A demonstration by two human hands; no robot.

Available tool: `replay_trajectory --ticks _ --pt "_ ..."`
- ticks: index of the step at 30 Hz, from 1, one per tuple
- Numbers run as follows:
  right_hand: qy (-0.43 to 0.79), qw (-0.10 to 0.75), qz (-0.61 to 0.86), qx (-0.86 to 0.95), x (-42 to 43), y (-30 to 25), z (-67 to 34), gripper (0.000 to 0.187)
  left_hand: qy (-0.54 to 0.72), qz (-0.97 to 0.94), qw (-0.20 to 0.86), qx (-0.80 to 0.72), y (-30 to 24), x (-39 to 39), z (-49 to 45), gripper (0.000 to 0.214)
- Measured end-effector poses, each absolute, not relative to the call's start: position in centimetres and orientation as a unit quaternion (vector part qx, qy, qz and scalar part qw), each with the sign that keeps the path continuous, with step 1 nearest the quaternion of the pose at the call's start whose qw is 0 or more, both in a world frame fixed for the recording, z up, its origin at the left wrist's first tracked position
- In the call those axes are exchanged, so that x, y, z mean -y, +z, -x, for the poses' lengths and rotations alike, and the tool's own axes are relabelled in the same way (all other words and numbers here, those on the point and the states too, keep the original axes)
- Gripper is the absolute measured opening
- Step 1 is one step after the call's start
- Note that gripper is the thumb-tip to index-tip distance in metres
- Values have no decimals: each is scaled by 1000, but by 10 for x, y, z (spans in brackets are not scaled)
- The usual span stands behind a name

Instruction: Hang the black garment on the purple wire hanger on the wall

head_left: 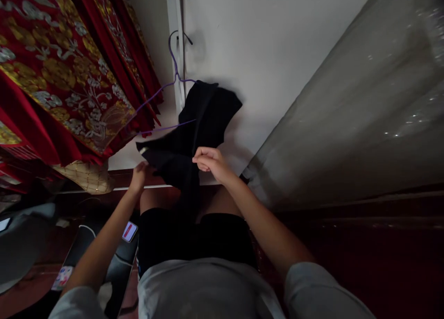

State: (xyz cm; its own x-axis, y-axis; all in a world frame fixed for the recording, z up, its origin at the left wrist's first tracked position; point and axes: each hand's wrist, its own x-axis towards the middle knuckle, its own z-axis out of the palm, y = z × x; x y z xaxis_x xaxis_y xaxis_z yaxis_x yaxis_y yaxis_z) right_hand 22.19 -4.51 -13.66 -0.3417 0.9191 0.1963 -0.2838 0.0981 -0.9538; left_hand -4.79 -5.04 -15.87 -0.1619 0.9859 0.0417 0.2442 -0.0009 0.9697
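Note:
A black garment (208,115) hangs from one side of a purple wire hanger (176,74). The hanger's other arm is bare, and its hook catches on an upright white strip by the wall. My right hand (210,162) is closed in a pinch on the garment's front edge. Lower and to the left, my left hand (138,175) has its fingers closed at the cloth's left end, just below a small pale patch. Those fingertips are partly hidden and dim. The lower part of the cloth drops between my knees and blends with my black shorts.
Red brocade curtains (69,69) with gold and silver flowers hang at the left, close to the hanger. A large grey sheet-like surface (347,115) slants along the right. A lit phone (129,231) lies on a dark seat at lower left.

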Motion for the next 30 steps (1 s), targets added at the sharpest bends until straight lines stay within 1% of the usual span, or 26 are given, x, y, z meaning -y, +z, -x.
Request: replay_trajectory --ticks 3,6,8,9,11,12,13,15,16,17,18,19,20,21,23,24,25,27,29,30 --pt "560 460 327 607 37 -142 -237 22 454 -525 417 -587 -160 67 55 30" --pt "448 415 411 677 30 -149 -244 18 488 -520 473 -518 -134 71 51 37" --pt "412 369 442 706 32 -152 -241 19 522 -520 505 -450 -112 74 35 40" --pt "411 349 435 721 35 -152 -237 29 530 -528 513 -421 -103 77 24 39" --pt "416 329 382 757 47 -148 -224 55 530 -563 502 -387 -90 85 1 36" --pt "415 328 352 772 54 -146 -216 60 522 -590 483 -382 -86 90 -8 33" --pt "411 332 330 783 60 -143 -209 54 516 -619 453 -382 -84 94 -16 30" --pt "412 338 325 781 66 -136 -197 26 514 -670 366 -391 -86 100 -22 22" --pt "417 340 336 773 67 -132 -194 17 520 -686 323 -394 -90 101 -22 19" --pt "420 340 342 768 65 -128 -193 16 525 -695 295 -393 -94 102 -19 20" --pt "420 342 338 770 61 -122 -194 17 526 -698 291 -389 -100 102 -15 29" --pt "417 343 323 777 57 -116 -196 18 515 -699 315 -383 -106 102 -9 40" --pt "412 349 303 786 52 -108 -199 19 487 -702 358 -376 -113 102 -3 48" --pt "401 365 282 792 46 -99 -202 21 440 -707 412 -370 -120 102 3 47" --pt "374 420 257 786 33 -82 -207 26 311 -722 492 -373 -133 102 14 31" --pt "364 457 264 767 25 -75 -208 27 250 -732 504 -384 -137 103 18 27" --pt "359 498 280 738 16 -70 -208 26 202 -743 500 -397 -139 104 22 30" --pt "367 564 330 662 -6 -70 -206 19 168 -760 465 -422 -138 107 26 33" --pt "387 591 387 593 -32 -81 -204 16 195 -770 424 -436 -128 108 29 32" --pt "393 588 412 574 -44 -89 -204 16 213 -773 405 -439 -121 108 31 32"
